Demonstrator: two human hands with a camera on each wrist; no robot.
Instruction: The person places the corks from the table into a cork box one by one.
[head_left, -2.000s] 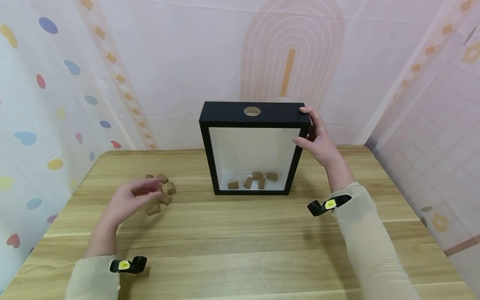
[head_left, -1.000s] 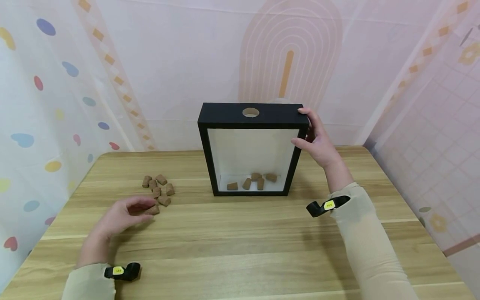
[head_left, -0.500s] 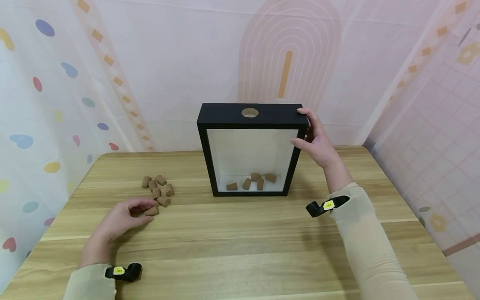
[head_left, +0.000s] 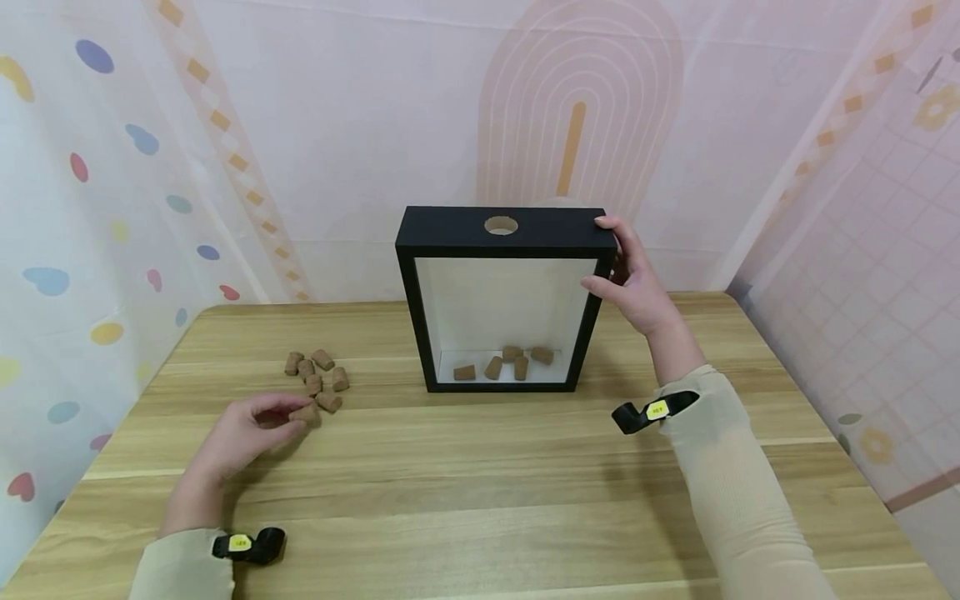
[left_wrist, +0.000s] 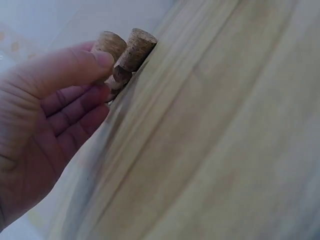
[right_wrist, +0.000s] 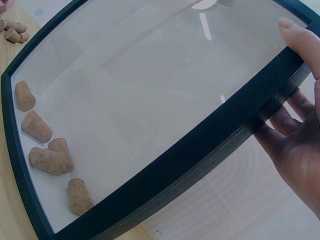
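— Pinching a cork (head_left: 304, 412), was our left hand (head_left: 247, 432)?

— Yes; thumb and fingers curled round it low over the tabletop (head_left: 480, 492), at the near edge of the loose cork pile (head_left: 317, 373), left of the frame.

— And our right hand (head_left: 636, 287)?

— We gripped the black shadow-box frame (head_left: 504, 233) at its upper right corner, thumb on the front edge, fingers behind. It stood upright, its round hole (head_left: 501, 225) on top.

— Anything inside?

— We saw five corks (head_left: 504, 365) on its floor, behind the glass.
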